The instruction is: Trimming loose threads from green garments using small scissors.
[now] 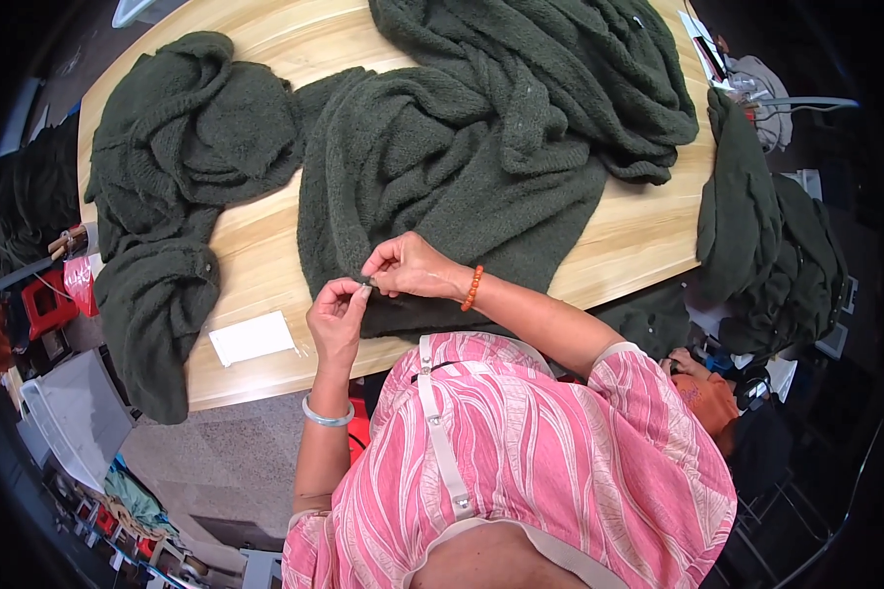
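Dark green knitted fabric (521,231) lies heaped and folded over the middle of the wooden table. At its near left edge, my left hand (333,322) and my right hand (413,267) meet, both with thumb and fingertips pinched together. A tiny dark bit shows between the fingertips, too small to name. My right wrist rests close to the fabric. To the left of my left hand, a white rectangular card (252,340) lies on the tabletop (255,236).
More dark green knitwear (157,285) covers the table's left side and hangs over its near edge. Knitwear (746,196) also drapes off the right side. A plastic bin (77,417) stands at left, near a red stool (49,304). Another person's hand (690,364) shows at right.
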Demonstrator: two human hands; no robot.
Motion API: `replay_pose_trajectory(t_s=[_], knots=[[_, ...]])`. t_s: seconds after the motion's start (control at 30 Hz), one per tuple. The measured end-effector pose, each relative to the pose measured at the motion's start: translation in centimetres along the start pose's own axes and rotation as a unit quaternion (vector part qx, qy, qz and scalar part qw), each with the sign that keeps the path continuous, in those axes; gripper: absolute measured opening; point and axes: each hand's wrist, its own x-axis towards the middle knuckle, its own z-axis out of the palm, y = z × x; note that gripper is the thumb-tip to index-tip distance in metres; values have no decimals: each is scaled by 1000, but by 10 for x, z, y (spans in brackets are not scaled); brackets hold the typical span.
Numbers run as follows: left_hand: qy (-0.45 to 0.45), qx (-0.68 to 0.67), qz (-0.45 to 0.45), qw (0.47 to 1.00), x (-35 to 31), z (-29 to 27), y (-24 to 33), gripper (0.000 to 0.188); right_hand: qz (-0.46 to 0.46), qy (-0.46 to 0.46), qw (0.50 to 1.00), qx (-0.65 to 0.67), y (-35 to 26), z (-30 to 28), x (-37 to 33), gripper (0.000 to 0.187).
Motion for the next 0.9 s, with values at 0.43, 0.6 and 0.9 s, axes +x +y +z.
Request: replay_pose_trajectory(t_s=[0.43, 0.6, 0.9], knots=[[-17, 256, 250, 934, 4, 7, 14, 10, -2, 11, 994, 110, 3, 2, -5, 23], [-40, 311, 274, 909, 4, 5, 21, 12, -115, 32, 993, -25, 6, 8, -5, 19], [-29, 286, 289, 913, 10, 2, 13, 14, -305, 136, 908, -253, -2, 26, -12, 13]])
